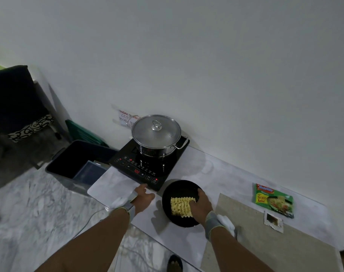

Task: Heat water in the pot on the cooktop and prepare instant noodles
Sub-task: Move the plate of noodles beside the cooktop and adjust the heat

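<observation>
Head view: lidded pot (157,134) on cooktop (139,171); left hand (143,196) loose-fingered at cooktop edge; right hand (201,203) grips noodles (180,206) in bowl (179,188).

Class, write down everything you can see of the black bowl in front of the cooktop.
The black bowl is round, shallow and matte-looking. It sits upright on the white sheet, just in front of the cooktop at its front right corner. Inside lies a pale yellow, wavy, dry noodle block, with no water visible. The right hand grips the block's right end, over the bowl's right side.
</observation>
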{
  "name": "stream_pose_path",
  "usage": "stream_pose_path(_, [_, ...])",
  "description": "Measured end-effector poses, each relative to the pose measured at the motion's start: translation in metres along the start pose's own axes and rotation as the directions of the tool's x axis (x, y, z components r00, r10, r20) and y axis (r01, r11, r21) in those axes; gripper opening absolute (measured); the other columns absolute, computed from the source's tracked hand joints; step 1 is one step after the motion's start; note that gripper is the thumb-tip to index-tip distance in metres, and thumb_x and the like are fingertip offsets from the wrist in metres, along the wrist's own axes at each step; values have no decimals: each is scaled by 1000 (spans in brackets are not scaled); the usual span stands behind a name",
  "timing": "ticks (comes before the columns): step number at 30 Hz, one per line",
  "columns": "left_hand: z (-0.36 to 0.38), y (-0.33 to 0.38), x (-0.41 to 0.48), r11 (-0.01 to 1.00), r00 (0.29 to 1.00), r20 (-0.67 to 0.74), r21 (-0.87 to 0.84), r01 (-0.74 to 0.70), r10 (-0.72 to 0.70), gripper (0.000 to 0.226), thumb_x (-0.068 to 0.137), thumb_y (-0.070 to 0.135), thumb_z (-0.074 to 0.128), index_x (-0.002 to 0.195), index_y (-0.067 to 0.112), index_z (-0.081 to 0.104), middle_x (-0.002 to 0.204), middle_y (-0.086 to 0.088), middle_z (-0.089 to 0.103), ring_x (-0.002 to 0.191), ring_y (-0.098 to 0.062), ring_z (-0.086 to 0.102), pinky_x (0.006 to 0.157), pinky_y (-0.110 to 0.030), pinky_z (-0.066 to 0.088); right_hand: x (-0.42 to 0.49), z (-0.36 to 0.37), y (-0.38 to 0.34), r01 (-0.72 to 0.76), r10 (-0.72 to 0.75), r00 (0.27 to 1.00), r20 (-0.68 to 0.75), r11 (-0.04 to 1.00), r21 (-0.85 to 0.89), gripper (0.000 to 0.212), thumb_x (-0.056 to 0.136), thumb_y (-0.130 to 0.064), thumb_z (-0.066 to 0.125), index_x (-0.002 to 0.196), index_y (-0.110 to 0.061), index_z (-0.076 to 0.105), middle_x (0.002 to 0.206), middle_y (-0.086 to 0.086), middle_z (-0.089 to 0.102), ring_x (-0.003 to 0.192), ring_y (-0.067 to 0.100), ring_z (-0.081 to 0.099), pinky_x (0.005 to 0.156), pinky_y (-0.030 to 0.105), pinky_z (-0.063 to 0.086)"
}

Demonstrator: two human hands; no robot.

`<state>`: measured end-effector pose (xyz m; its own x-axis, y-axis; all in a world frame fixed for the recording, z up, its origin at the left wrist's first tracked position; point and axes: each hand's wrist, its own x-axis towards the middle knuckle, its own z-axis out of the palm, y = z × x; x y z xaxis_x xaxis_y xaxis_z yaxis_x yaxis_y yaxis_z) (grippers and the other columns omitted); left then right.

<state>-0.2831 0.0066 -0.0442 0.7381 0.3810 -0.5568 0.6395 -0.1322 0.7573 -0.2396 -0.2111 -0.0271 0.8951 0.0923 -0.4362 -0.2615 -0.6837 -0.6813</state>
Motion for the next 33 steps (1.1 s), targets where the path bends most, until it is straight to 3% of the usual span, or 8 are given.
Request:
stream_pose_path(7, [-41, -9, 15, 999, 995, -98, 26, -22, 25, 62, 90, 13, 60, 145, 11, 34, 140, -30, 47, 126, -51, 46, 96, -66, 42, 12, 23, -27, 55, -50, 997, 66, 996, -70, 65, 95, -20, 49, 154, -17, 23, 154, 10, 39, 142, 31, 37, 117, 43, 32])
stream_pose_path(13, [-68, -10, 38, 991, 979, -191, 128, -46, 70, 64, 88, 16, 62, 146, 10, 36, 145, -19, 44, 120, -43, 55, 95, -56, 49, 27, 45, -49, 68, -58, 994, 87, 991, -112, 64, 91, -21, 48, 151, -21, 27, 149, 8, 43, 140, 30, 38, 113, 53, 34])
stream_pose_path(15, [-79, -6, 49, 985, 973, -210, 160, -63, 96, 62, 88, 17, 63, 145, 10, 38, 143, -19, 45, 118, -42, 57, 95, -53, 51, 33, 53, -57, 80, -70, 994, 86, 990, -120, 64, 90, -20, 47, 151, -23, 28, 151, 7, 41, 142, 29, 33, 115, 55, 29])
stream_pose_path(17, [-90, -3, 57, 975, 967, -217, 204, -90, 135, 60, 87, 18, 65, 142, 10, 43, 139, -17, 50, 117, -36, 57, 94, -41, 50, 40, 59, -65, 92, -77, 992, 98, 983, -159, 62, 91, -20, 46, 150, -27, 29, 153, 4, 38, 147, 27, 25, 118, 58, 20])
stream_pose_path(19, [-106, 1, 72, 960, 957, -229, 252, -120, 180, 55, 84, 18, 67, 136, 10, 51, 132, -15, 57, 111, -29, 58, 87, -30, 43, 53, 70, -75, 96, -74, 991, 113, 975, -201, 59, 91, -21, 44, 147, -35, 31, 153, 0, 36, 148, 26, 19, 118, 62, 10])
stream_pose_path(23, [-128, 6, 97, 945, 936, -249, 272, -180, 250, 38, 76, 10, 70, 114, 7, 66, 117, -17, 64, 109, -36, 61, 90, -32, 44, 66, 83, -87, 68, -42, 994, 103, 962, -263, 63, 93, -22, 44, 151, -34, 23, 158, -3, 28, 151, 22, 10, 118, 63, 6])
stream_pose_path(29, [-157, 18, 126, 871, 977, -81, 473, -137, 198, 68, 80, 21, 67, 142, 17, 41, 149, -10, 36, 128, -34, 49, 107, -39, 43, 78, 96, -92, 13, -21, 1000, -18, 936, -352, 62, 92, -25, 43, 150, -36, 23, 156, -8, 29, 151, 21, 12, 118, 62, 8])
stream_pose_path(33, [-167, 21, 136, 833, 977, -35, 530, -158, 208, 68, 85, 22, 62, 146, 17, 35, 147, -12, 45, 129, -34, 51, 106, -42, 44, 86, 102, -93, -33, 1, 997, -81, 914, -405, 64, 91, -26, 45, 150, -38, 24, 152, -10, 36, 149, 19, 19, 118, 62, 9])
